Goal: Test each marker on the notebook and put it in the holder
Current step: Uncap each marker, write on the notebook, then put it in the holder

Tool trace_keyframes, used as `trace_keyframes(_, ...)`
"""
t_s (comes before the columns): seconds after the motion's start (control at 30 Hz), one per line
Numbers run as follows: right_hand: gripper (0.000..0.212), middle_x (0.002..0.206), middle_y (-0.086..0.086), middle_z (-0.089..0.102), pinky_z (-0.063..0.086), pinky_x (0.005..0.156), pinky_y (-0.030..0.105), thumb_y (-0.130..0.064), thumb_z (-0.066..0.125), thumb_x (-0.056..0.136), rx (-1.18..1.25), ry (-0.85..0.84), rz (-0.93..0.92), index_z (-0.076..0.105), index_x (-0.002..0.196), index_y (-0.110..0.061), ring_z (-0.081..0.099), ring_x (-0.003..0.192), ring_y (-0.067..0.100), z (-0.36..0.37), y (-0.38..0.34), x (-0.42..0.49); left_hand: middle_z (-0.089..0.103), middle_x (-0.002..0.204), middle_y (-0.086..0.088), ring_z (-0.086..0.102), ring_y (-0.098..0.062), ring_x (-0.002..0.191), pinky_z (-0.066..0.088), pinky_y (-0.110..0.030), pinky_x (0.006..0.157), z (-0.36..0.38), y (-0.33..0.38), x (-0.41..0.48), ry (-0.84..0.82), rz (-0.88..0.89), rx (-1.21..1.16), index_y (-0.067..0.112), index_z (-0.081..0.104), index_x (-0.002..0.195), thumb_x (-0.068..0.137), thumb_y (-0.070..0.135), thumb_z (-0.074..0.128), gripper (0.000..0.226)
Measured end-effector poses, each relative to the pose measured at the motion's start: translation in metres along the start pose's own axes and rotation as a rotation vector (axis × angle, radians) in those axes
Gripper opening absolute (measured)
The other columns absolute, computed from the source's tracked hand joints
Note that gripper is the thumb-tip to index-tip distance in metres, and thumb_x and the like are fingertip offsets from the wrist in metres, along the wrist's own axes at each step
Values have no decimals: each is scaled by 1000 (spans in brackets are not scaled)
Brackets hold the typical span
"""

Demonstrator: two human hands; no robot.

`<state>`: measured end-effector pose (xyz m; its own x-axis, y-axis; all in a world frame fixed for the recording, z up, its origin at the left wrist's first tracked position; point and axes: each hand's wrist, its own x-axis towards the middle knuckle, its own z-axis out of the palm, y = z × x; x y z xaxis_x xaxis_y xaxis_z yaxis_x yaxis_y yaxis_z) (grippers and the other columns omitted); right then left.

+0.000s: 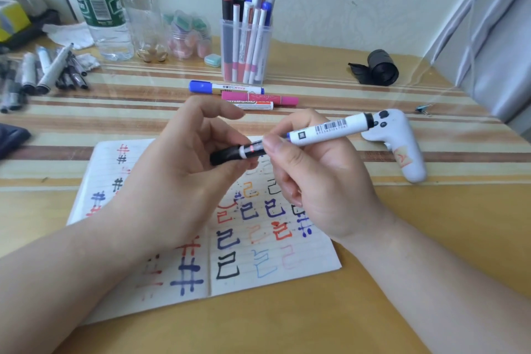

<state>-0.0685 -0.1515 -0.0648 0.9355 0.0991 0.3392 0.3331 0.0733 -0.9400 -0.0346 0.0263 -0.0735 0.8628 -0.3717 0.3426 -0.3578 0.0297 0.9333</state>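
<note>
Above the open notebook (258, 264) I hold a white marker (324, 129) with a black cap (227, 155). My right hand (310, 178) grips the white barrel. The fingers of my left hand (184, 164) pinch the black cap end; cap and barrel meet between the two hands. The notebook pages carry coloured test marks in black, blue, red and orange. A clear plastic holder (245, 52) with several markers upright in it stands behind. In front of it lie a blue-capped marker (224, 87), a pink marker (260, 100) and a white one (254, 106).
Two plastic bottles (115, 6) and a small jar (186, 37) stand at the back left. A pile of dark pens (43, 72) lies at the left. A white handheld controller (399, 144) rests to the right, a black roll (379, 67) behind it.
</note>
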Motion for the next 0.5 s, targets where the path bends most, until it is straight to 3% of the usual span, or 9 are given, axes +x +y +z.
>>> trace_keyframes(0.1,4,55,-13,57,40,51,7,-2,57,99,-16,-13,41,54,96,-1,54,50,0,0,0,-1,71,88,-4,73,-26,89,59,-45,89,2,4,-1,0,9,-5,29,58,120,78,10,79,50)
trace_keyframes(0.17,7,55,-9,54,38,49,11,-8,60,97,-40,11,63,57,94,-2,47,48,3,1,-1,0,77,91,-4,76,-25,88,59,-45,89,2,5,-2,-6,-32,18,33,59,122,83,19,82,48)
trace_keyframes(0.3,12,57,10,44,35,43,20,-11,60,96,-18,62,113,60,86,-7,40,47,16,-2,1,2,78,92,8,71,-21,57,59,-31,58,4,12,-6,-30,-98,196,47,53,124,82,40,69,45)
trace_keyframes(0.4,12,56,13,43,34,42,20,-13,59,90,-6,159,109,58,79,-7,39,44,18,-4,-2,3,72,95,14,64,-20,49,47,-17,45,5,11,-7,-46,-115,303,49,55,121,88,32,72,41)
trace_keyframes(0.5,15,53,11,42,32,43,20,-10,58,82,-103,273,103,54,68,-11,37,46,18,-15,-5,4,72,83,18,65,-4,53,45,-8,51,5,11,-11,-114,-142,446,44,65,104,90,23,75,27)
